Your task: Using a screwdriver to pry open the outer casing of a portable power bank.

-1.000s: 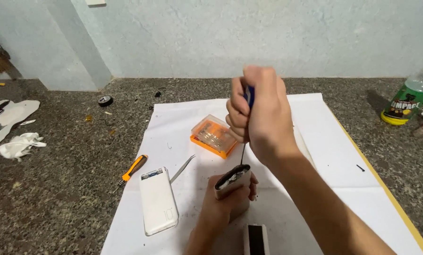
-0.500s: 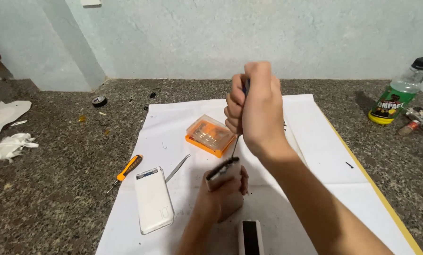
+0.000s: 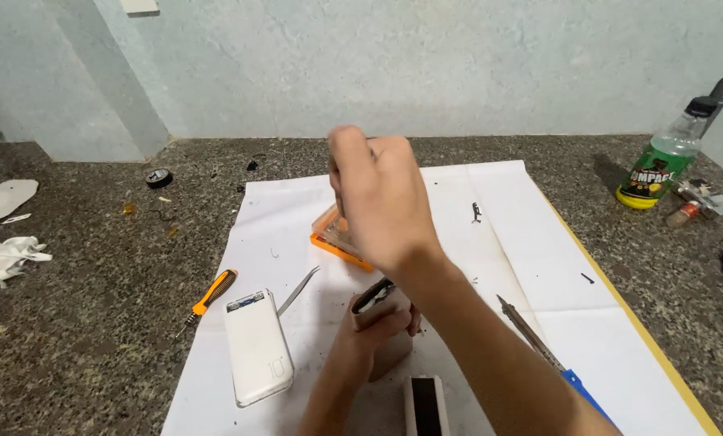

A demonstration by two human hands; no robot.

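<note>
The left hand point(image 3: 382, 323) is gripping a small brown device point(image 3: 382, 311) upright on the white paper point(image 3: 531, 242); the right hand point(image 3: 382, 198) is hovering above, fingers curled, its contents not visible.

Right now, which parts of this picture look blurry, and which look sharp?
In the head view, the raised right hand is smeared by motion blur, hiding whatever its fingers grip; the left hand, the white power bank and the orange-handled screwdriver look sharp; light is soft and even, with faint shadows on the white paper.
</note>
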